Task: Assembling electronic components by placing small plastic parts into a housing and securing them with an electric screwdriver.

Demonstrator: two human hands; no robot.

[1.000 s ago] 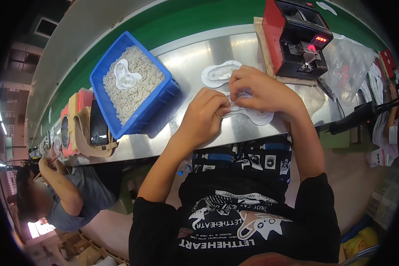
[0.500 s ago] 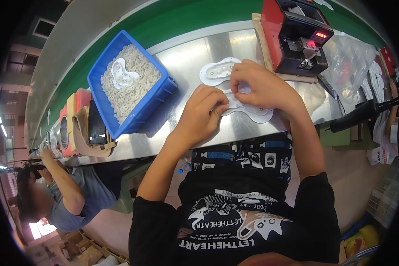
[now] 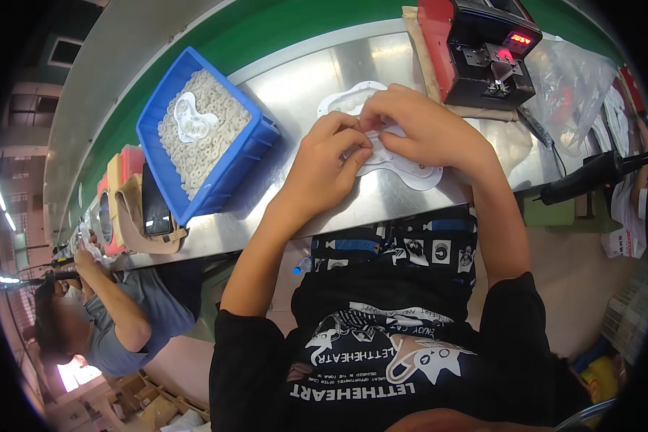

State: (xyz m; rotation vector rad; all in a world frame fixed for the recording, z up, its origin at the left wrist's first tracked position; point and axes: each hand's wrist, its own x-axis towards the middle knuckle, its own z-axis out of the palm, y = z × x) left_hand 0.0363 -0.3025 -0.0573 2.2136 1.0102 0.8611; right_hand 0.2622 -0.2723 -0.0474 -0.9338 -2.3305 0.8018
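White plate, slanting under two hands

Steel bench [image 3: 302, 86] bears it all, the blue bin [image 3: 230, 176] included. Well to the right of the bin stands the red-and-black machine [image 3: 475, 65]. Between the two, also right of the bin, the hands come close together: the left hand [image 3: 327, 162] on the bin's side, the right hand [image 3: 428, 129] farther from it. Both are curled, the left's thumb and forefinger at a narrow gap, the right's a little wider; whether either pinches something small I cannot tell (the fingers hide it).

Beneath them lies the near plate [image 3: 417, 176], right of the bin, its long axis running away from the bin and slanting towards the wearer. From the fingertips, its bared end reaches out under the right hand, the nearer one; the left is by its bin-side end. Just beyond, partly hidden, is the far plate [image 3: 349, 101]. Smallest, pale rings [image 3: 223, 137] fill the bin.
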